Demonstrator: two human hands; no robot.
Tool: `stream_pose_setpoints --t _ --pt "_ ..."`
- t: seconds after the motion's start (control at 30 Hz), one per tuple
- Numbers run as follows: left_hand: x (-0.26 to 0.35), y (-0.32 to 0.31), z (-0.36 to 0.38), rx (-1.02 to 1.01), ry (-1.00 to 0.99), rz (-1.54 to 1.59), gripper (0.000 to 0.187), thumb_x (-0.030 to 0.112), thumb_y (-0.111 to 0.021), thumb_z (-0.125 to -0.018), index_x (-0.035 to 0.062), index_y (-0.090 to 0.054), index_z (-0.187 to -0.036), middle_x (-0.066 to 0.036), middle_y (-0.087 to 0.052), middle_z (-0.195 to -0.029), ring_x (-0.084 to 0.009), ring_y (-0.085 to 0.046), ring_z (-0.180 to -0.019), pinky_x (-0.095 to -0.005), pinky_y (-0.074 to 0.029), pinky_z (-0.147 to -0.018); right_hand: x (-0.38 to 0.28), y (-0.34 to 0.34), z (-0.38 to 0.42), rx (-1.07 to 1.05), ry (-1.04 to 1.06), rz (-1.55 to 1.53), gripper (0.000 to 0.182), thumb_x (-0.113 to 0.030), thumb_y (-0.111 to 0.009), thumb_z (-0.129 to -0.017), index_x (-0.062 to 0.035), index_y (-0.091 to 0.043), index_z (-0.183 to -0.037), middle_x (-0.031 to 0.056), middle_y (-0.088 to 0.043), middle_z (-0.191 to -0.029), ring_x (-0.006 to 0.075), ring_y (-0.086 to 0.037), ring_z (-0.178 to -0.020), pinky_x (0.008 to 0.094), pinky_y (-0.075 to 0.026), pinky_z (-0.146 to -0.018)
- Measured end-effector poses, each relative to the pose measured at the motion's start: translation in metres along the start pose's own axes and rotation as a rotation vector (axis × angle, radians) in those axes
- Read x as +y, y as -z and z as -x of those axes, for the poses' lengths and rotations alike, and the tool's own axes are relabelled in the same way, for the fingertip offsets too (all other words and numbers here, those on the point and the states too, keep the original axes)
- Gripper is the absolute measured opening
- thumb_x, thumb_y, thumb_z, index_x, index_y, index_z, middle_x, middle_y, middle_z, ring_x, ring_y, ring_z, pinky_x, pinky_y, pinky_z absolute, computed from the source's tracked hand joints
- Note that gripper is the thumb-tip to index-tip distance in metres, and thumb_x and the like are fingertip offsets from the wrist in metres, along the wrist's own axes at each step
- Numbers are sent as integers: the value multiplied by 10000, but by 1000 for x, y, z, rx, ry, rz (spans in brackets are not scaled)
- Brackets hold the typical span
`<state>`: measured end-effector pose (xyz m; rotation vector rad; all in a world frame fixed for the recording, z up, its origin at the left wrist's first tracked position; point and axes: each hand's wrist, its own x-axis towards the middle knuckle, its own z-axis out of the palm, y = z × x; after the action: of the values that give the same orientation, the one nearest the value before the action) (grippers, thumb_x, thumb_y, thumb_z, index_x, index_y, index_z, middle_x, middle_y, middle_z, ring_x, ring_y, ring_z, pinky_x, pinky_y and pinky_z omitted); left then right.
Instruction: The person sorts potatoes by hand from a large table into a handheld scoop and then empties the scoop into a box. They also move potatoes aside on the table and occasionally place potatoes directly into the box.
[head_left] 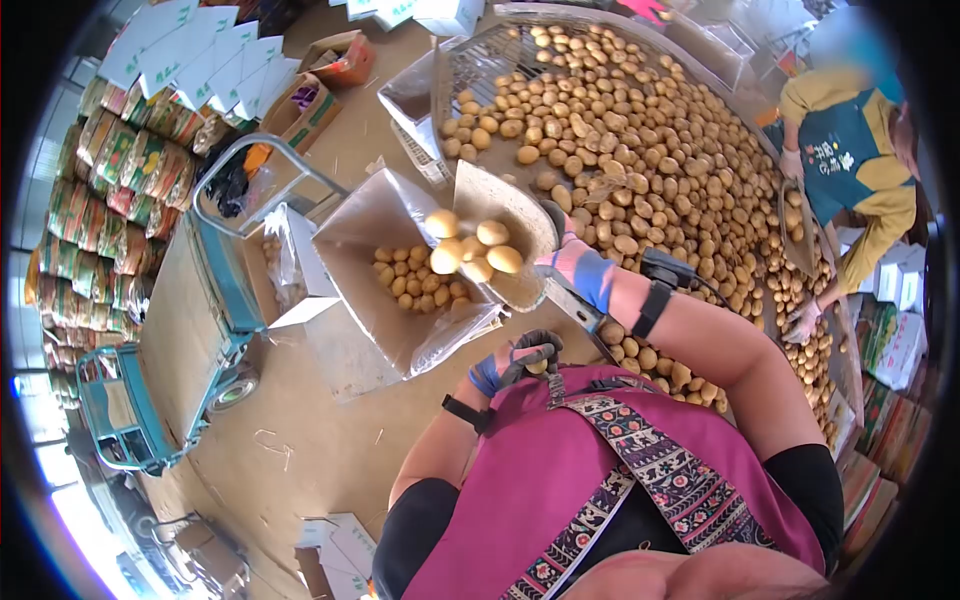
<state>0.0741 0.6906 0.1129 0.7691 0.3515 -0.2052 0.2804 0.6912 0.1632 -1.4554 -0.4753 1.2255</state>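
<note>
My right hand (575, 258), in a pink, blue and dark glove, is closed on the back of a wide pale scoop (528, 222). The scoop tilts over an open, plastic-lined carton (345, 240). Several large potatoes (478, 250) are at the scoop's mouth, above the carton. Smaller-looking potatoes (420, 280) lie at the carton's bottom. Close to my apron, my left hand (532, 354), in a grey and blue glove, curls its fingers round a small yellowish potato (537, 366), partly hidden by them.
A large sorting table (485, 75) heaped with potatoes (640, 150) curves to my right. Across it, a co-worker in a blue apron (840, 150) handles another scoop (797, 235). At left stand a blue cart (180, 300), a second lined carton (300, 290) and stacked full sacks (120, 160).
</note>
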Motion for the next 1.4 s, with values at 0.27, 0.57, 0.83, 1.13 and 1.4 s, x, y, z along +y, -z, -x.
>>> stream_pose_setpoints --t 0.27,0.57,0.83,1.13,1.4 --pt "3 0 24 37 -42 110 323 214 -573 -919 34 -523 -1183 -53 -596 -1042 -163 -596 -947 -290 -507 -811 -8 2 22 66 -156 -401 855 116 -656 -724 -156 -236 -1417 153 -533 -1231 258 -606 -1006 349 -518 -853" --pt "45 -20 -18 -224 11 44 543 225 -646 -868 8 -438 -1320 -91 -548 -1197 -176 -547 -1078 -313 -459 -920 7 52 167 174 -83 -1069 472 -165 -492 -854 18 -433 -1285 200 -575 -1192 319 -542 -1160 483 -461 -982" --pt "28 -115 -112 -644 31 -482 575 301 -605 -901 34 -388 -1362 -97 -549 -1220 -166 -535 -1094 -310 -451 -912 73 77 282 447 131 -935 502 -271 -588 -859 15 -477 -1257 180 -590 -1173 308 -591 -1062 465 -481 -953" --pt "-24 -215 -98 -673 840 -284 402 215 -461 -950 -28 -474 -1271 -152 -579 -1207 -300 -571 -1107 -437 -465 -970 149 17 393 731 507 -1137 476 -270 -560 -941 -43 -436 -1341 151 -555 -1251 270 -558 -1145 430 -467 -974" --pt "-85 -270 -40 -851 1132 -504 397 182 -391 -943 -83 -481 -1225 -209 -556 -1208 -298 -563 -1102 -423 -463 -962 253 -114 446 870 945 -1426 523 -229 -650 -880 -149 -422 -1344 105 -525 -1278 253 -536 -1137 389 -501 -900"
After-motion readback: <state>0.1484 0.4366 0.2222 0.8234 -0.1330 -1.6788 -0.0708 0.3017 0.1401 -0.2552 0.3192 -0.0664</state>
